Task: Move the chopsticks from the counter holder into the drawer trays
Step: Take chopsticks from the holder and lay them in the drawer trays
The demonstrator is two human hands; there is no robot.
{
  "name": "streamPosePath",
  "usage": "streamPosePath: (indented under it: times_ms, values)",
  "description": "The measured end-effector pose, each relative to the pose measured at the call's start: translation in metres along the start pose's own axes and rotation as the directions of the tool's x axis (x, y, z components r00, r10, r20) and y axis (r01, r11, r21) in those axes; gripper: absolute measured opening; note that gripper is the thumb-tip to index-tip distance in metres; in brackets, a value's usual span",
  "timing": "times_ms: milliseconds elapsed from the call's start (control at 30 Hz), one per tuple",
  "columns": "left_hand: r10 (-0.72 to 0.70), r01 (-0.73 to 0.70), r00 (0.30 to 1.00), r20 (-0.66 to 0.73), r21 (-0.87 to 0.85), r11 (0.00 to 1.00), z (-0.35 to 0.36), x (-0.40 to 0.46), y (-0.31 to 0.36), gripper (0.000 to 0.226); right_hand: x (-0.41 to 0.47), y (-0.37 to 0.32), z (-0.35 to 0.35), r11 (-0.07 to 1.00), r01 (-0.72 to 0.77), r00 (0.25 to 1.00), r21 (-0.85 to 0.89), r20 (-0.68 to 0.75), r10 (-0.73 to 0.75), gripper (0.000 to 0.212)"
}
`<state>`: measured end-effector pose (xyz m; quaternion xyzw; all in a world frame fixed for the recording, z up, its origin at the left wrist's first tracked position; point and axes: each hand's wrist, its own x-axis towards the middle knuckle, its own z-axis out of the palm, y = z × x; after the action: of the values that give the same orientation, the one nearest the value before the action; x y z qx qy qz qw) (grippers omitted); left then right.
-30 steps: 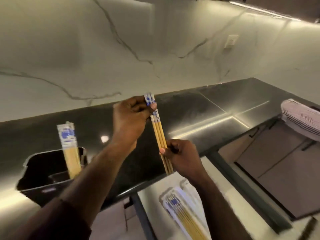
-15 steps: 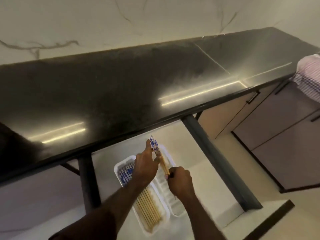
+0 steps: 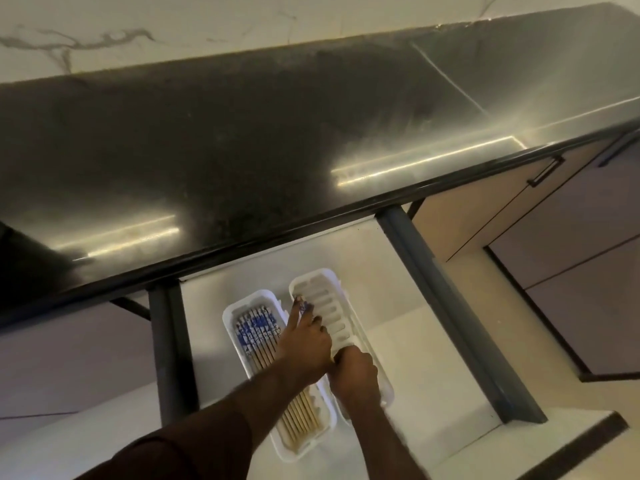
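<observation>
Two white trays lie side by side in the open drawer (image 3: pixel 398 299). The left tray (image 3: pixel 230 323) holds several wooden chopsticks (image 3: pixel 258 332) with blue-and-white patterned ends. The right tray (image 3: pixel 337 289) has a ribbed floor. My left hand (image 3: pixel 304 341) and my right hand (image 3: pixel 353 372) are both low in the right tray's left side, closed on a small bunch of chopsticks whose patterned tips (image 3: pixel 300 301) peek out past my left fingers. Most of that bunch is hidden under my hands. The counter holder is out of view.
The black glossy counter (image 3: pixel 277 133) overhangs the back of the drawer. Grey drawer side rails (image 3: pixel 450 306) run on both sides. Cabinet doors with a dark handle (image 3: pixel 547 171) stand to the right. A marble wall (image 3: pixel 173 26) rises behind the counter.
Both hands carried the bunch of chopsticks from above the counter down into the drawer and lowered it from above the trays into the right tray. The view tilted down; the holder left the frame.
</observation>
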<state>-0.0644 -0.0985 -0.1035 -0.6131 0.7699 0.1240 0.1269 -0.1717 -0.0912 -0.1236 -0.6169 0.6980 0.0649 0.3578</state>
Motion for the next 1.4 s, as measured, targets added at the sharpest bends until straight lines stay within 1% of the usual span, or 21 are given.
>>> streamPosePath:
  times_ms: [100, 200, 300, 367, 433, 500, 600, 633, 667, 733, 767, 800, 900, 933, 967, 1000, 1067, 1167, 1267, 1400]
  values:
    - [0.021, -0.021, 0.999, 0.025, 0.001, 1.0, -0.001, 0.004, -0.002, 0.048, -0.006, 0.001, 0.001, 0.999, 0.002, 1.0, -0.039, -0.024, -0.003, 0.023]
    - [0.032, -0.034, 0.995, 0.095, 0.017, 0.999, 0.002, 0.006, -0.007, 0.039, -0.011, -0.001, -0.002, 0.998, 0.057, 0.996, -0.019, -0.066, -0.058, 0.019]
    - [0.084, -0.084, 0.994, 0.076, -0.003, 0.996, 0.0, 0.002, -0.011, 0.031, -0.015, -0.007, -0.014, 0.996, 0.09, 0.993, -0.028, -0.079, -0.092, 0.021]
    - [0.106, -0.104, 0.994, 0.027, -0.068, 0.992, -0.012, -0.006, -0.017, 0.028, -0.022, -0.017, -0.026, 0.995, 0.103, 0.986, -0.013, -0.128, -0.104, 0.023]
    - [0.089, -0.093, 0.995, -0.038, -0.156, 0.983, -0.037, -0.017, -0.024, 0.028, -0.031, -0.035, -0.042, 0.992, 0.115, 0.975, 0.047, -0.198, -0.104, 0.021]
    - [0.024, -0.058, 0.991, -0.135, -0.252, 0.966, -0.076, -0.035, -0.04, 0.03, -0.043, -0.066, -0.063, 0.982, 0.17, 0.947, 0.086, -0.29, -0.139, 0.02]
    - [-0.078, -0.053, 0.951, -0.3, -0.405, 0.913, -0.136, -0.065, -0.083, 0.038, -0.068, -0.132, -0.099, 0.953, 0.271, 0.897, 0.136, -0.396, -0.198, 0.023]
    - [-0.106, -0.071, 0.928, -0.358, -0.449, 0.891, -0.156, -0.078, -0.103, 0.041, -0.079, -0.158, -0.11, 0.94, 0.308, 0.878, 0.147, -0.425, -0.221, 0.023]
    - [-0.132, -0.103, 0.886, -0.445, -0.465, 0.879, -0.175, -0.09, -0.125, 0.044, -0.093, -0.185, -0.12, 0.919, 0.366, 0.841, 0.143, -0.474, -0.261, 0.02]
    - [-0.186, -0.17, 0.74, -0.646, -0.446, 0.879, -0.209, -0.116, -0.166, 0.046, -0.12, -0.235, -0.134, 0.848, 0.528, 0.684, 0.055, -0.619, -0.386, 0.014]
    - [-0.212, -0.182, 0.669, -0.713, -0.434, 0.882, -0.225, -0.135, -0.189, 0.046, -0.136, -0.262, -0.136, 0.813, 0.582, 0.615, 0.016, -0.663, -0.428, 0.013]
    - [-0.233, -0.189, 0.618, -0.751, -0.43, 0.883, -0.239, -0.156, -0.21, 0.045, -0.154, -0.29, -0.137, 0.79, 0.614, 0.578, 0.006, -0.685, -0.444, 0.013]
    - [-0.284, -0.199, 0.502, -0.817, -0.429, 0.881, -0.269, -0.213, -0.269, 0.045, -0.197, -0.366, -0.128, 0.718, 0.696, 0.487, -0.021, -0.721, -0.494, 0.016]
    - [-0.305, -0.193, 0.464, -0.832, -0.43, 0.882, -0.272, -0.23, -0.292, 0.044, -0.209, -0.391, -0.121, 0.69, 0.724, 0.471, -0.019, -0.718, -0.514, 0.016]
    - [-0.335, -0.172, 0.444, -0.831, -0.446, 0.878, -0.273, -0.245, -0.315, 0.044, -0.218, -0.416, -0.111, 0.664, 0.748, 0.463, -0.012, -0.707, -0.535, 0.017]
    - [-0.373, -0.149, 0.439, -0.818, -0.475, 0.867, -0.273, -0.258, -0.338, 0.043, -0.227, -0.439, -0.101, 0.647, 0.762, 0.467, -0.005, -0.688, -0.556, 0.018]
    - [-0.444, -0.113, 0.439, -0.781, -0.539, 0.835, -0.265, -0.275, -0.378, 0.043, -0.236, -0.477, -0.075, 0.637, 0.77, 0.498, 0.006, -0.629, -0.596, 0.021]
    - [-0.578, -0.085, 0.43, -0.693, -0.669, 0.738, -0.246, -0.288, -0.433, 0.044, -0.231, -0.517, -0.033, 0.639, 0.769, 0.548, 0.018, -0.531, -0.646, 0.024]
    - [-0.678, -0.068, 0.485, -0.553, -0.796, 0.601, -0.221, -0.284, -0.468, 0.047, -0.215, -0.534, 0.003, 0.686, 0.727, 0.621, 0.024, -0.45, -0.642, 0.023]
    - [-0.741, -0.124, 0.571, -0.353, -0.929, 0.347, -0.196, -0.268, -0.491, 0.048, -0.194, -0.54, 0.037, 0.762, 0.648, 0.704, 0.02, -0.398, -0.588, 0.023]
